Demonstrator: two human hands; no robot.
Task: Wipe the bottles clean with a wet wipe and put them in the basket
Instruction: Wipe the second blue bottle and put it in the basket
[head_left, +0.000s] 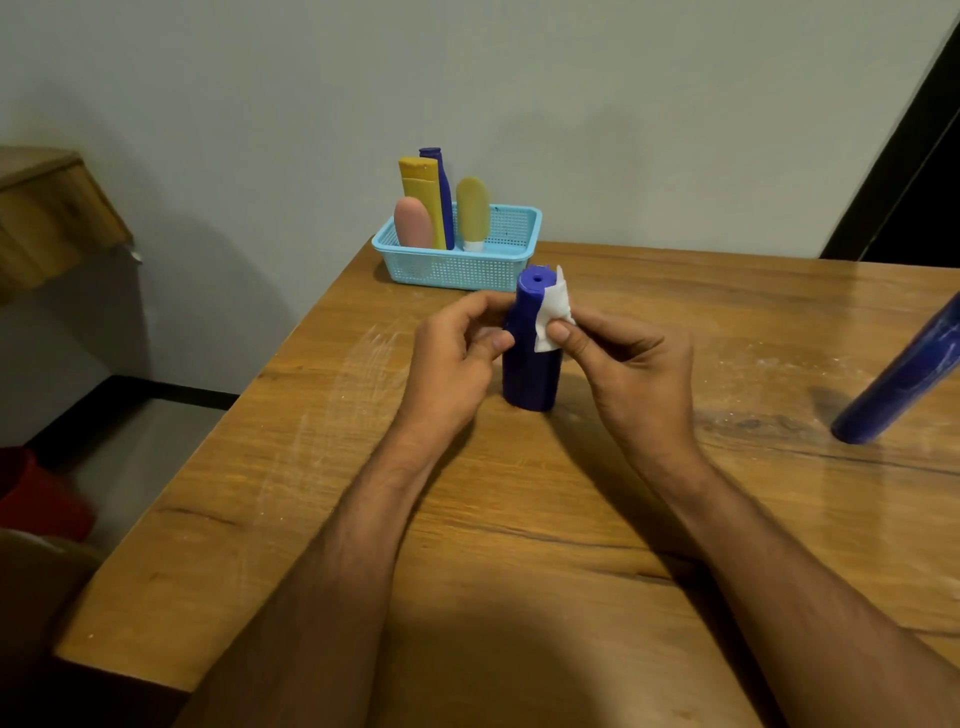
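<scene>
Four bottles (445, 208) in basket (509, 254), two outside

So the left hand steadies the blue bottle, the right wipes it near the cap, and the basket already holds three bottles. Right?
Not three: the head view shows four bottles in the basket. The rest holds: left hand steadies the blue bottle, right hand presses the wet wipe near its cap.

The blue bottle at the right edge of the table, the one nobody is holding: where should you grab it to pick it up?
Probably around its body, above the base. The second blue bottle stands on the wooden table, its top cut off by the picture's edge, with bare table around it. The right hand, nearest but busy pinching the wet wipe, could come from its left.
</scene>
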